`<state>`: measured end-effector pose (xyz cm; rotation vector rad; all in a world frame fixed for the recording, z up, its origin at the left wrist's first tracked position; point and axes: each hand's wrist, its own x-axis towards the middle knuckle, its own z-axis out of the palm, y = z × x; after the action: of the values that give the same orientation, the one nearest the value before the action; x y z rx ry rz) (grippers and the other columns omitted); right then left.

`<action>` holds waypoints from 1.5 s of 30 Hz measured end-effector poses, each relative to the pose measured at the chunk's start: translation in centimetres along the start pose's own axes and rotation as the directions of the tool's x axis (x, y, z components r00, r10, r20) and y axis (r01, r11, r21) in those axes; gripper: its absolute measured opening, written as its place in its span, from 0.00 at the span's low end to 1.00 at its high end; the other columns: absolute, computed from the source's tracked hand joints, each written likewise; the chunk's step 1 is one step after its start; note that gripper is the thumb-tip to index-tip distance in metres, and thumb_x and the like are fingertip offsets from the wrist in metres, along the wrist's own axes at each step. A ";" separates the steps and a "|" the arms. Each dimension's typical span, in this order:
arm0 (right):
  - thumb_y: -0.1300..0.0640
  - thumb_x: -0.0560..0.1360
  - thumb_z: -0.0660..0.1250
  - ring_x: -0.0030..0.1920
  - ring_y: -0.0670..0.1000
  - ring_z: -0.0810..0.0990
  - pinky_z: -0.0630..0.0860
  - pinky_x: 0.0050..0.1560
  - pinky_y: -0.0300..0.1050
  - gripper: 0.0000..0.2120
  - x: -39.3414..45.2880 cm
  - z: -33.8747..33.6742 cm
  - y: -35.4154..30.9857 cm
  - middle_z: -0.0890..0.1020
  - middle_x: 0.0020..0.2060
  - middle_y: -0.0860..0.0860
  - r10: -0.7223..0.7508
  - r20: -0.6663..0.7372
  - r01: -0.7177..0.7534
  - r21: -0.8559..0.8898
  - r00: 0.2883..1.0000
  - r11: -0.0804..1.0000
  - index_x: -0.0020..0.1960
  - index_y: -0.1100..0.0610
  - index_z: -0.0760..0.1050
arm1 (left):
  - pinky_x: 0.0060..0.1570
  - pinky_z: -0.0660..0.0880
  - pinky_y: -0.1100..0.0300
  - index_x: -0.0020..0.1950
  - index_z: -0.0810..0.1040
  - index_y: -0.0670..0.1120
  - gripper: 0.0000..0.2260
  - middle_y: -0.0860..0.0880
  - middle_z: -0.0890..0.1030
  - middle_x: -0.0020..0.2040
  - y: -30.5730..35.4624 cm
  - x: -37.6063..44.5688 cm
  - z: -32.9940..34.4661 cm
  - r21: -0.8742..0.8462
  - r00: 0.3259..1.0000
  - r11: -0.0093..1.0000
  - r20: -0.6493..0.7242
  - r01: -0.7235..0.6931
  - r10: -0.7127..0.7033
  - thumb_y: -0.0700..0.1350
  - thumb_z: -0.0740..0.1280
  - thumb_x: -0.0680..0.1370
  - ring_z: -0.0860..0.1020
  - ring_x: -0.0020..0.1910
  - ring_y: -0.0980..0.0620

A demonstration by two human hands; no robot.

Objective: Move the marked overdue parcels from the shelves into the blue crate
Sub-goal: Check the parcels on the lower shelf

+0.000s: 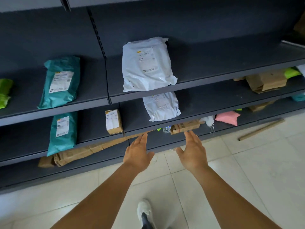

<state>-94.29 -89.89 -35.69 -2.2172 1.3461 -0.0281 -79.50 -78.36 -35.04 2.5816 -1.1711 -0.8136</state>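
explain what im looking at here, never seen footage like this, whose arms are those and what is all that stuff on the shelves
This is one picture from a camera worn on a person's head, looking forward and down, so the arms are the wearer's own. No robot is involved. The left hand and right hand are both open, reaching toward dark grey shelves, and hold nothing. On the shelves lie parcels: a large white bag with a smaller white bag one shelf below, two teal bags, a small cardboard box, a pink bag and flattened brown cardboard. Their labels are too blurred to read. No blue crate is in view.
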 end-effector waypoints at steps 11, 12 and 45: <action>0.50 0.77 0.65 0.76 0.53 0.56 0.62 0.73 0.53 0.35 11.0 1.2 1.4 0.56 0.77 0.50 0.022 0.107 -0.032 0.088 0.994 0.996 0.78 0.53 0.51 | 0.73 0.58 0.50 0.78 0.44 0.51 0.35 0.50 0.52 0.79 0.7 11.1 1.2 -0.165 0.991 0.977 0.016 0.137 -0.136 0.52 0.63 0.79 0.55 0.76 0.47; 0.50 0.77 0.66 0.75 0.53 0.58 0.64 0.72 0.53 0.34 12.0 1.4 1.7 0.58 0.76 0.50 0.021 0.109 -0.032 0.102 0.994 0.994 0.77 0.53 0.53 | 0.73 0.59 0.50 0.78 0.44 0.52 0.35 0.50 0.52 0.78 0.7 11.9 1.5 -0.168 0.989 0.974 0.021 0.149 -0.148 0.52 0.63 0.79 0.56 0.76 0.46; 0.44 0.69 0.72 0.70 0.58 0.68 0.72 0.62 0.49 0.44 42.5 13.2 6.8 0.63 0.73 0.53 -0.114 0.202 0.040 0.336 0.973 0.941 0.77 0.43 0.50 | 0.68 0.64 0.56 0.78 0.52 0.53 0.38 0.49 0.55 0.77 -0.3 37.3 10.8 -0.358 0.962 0.915 -0.121 0.187 -0.244 0.55 0.69 0.74 0.54 0.76 0.50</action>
<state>-74.76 -121.70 -60.78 -1.9256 1.0486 -0.0343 -65.33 -105.30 -59.16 2.4505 -0.6367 -0.7523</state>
